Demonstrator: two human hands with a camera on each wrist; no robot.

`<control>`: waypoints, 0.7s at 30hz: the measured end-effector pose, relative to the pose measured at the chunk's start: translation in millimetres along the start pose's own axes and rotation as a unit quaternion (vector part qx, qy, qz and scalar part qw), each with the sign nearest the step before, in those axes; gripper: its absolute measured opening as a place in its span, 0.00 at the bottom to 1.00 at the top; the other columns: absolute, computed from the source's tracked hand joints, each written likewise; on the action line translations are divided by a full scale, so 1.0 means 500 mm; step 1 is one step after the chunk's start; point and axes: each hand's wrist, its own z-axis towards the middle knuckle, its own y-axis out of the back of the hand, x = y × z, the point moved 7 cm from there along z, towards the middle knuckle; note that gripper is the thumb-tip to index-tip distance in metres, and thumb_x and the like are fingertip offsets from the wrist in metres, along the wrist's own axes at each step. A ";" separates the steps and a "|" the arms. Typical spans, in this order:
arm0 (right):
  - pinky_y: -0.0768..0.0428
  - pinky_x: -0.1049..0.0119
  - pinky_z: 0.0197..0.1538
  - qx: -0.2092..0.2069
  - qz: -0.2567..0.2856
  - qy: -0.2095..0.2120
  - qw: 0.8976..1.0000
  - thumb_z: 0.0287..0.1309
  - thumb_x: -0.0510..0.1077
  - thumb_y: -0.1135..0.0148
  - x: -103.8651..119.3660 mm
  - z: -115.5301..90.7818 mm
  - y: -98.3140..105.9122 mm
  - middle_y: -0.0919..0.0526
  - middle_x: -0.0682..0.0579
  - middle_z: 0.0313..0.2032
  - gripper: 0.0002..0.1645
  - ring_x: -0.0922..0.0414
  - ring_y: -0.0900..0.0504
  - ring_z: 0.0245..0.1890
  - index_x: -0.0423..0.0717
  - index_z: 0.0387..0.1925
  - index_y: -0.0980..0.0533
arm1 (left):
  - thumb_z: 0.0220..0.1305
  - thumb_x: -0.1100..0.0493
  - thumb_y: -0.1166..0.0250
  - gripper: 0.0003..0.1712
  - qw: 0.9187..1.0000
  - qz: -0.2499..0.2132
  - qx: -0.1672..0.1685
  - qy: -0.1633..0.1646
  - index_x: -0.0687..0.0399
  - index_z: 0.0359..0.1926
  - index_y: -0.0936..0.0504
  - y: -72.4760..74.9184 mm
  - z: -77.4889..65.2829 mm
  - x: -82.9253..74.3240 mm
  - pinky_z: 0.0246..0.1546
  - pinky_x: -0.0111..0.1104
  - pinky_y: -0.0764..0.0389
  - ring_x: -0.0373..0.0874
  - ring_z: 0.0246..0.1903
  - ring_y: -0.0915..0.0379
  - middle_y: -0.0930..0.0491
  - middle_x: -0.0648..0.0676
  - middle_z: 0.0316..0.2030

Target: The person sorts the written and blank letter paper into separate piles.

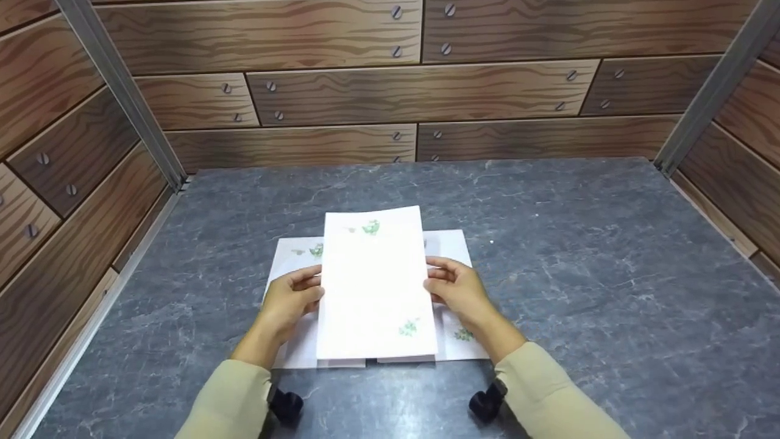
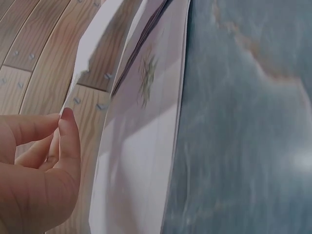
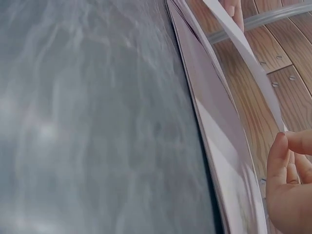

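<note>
Between my two hands a white sheet of paper [image 1: 375, 280] with small green leafy prints is held up by its side edges. My left hand [image 1: 289, 302] pinches its left edge between thumb and fingers, as the left wrist view also shows. On the opposite edge, my right hand [image 1: 460, 292] grips the paper the same way. Beneath it, a left pile of similar printed paper [image 1: 304, 352] and a right pile [image 1: 450, 245] lie side by side on the table. The raised sheet covers much of both. In the wrist views the sheet hangs apart from the paper below.
The dark marbled table [image 1: 597, 262] extends around the paper. Wood-patterned walls [image 1: 341, 97] with printed screws enclose its back and sides, joined by grey metal corner posts [image 1: 125, 91]. Small white specks dot the tabletop to the right. Black wrist devices [image 1: 286, 405] sit under both sleeves.
</note>
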 end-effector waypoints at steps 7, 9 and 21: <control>0.19 0.69 0.30 0.004 -0.016 -0.007 1.000 0.53 0.26 0.40 -0.001 0.000 -0.032 0.22 0.44 0.37 0.24 0.58 0.21 0.30 0.34 0.55 0.25 | 0.59 0.76 0.42 0.25 1.000 -0.002 -0.003 0.005 0.68 0.59 0.27 0.028 -0.004 -0.004 0.31 0.27 0.23 0.41 0.34 0.26 0.23 0.61 0.45; 0.19 0.68 0.31 0.008 -0.017 -0.010 1.000 0.54 0.26 0.40 -0.001 0.001 -0.041 0.22 0.43 0.38 0.25 0.58 0.21 0.31 0.34 0.55 0.26 | 0.59 0.76 0.42 0.25 1.000 -0.002 -0.004 0.006 0.69 0.59 0.27 0.037 -0.004 -0.005 0.31 0.27 0.22 0.41 0.35 0.25 0.23 0.61 0.45; 0.18 0.67 0.31 0.019 -0.029 -0.009 0.999 0.55 0.26 0.41 0.005 -0.001 -0.091 0.21 0.43 0.38 0.25 0.57 0.20 0.31 0.34 0.56 0.26 | 0.60 0.75 0.42 0.25 1.000 -0.002 -0.010 0.003 0.71 0.60 0.29 0.084 -0.004 -0.009 0.34 0.27 0.21 0.39 0.36 0.25 0.23 0.60 0.47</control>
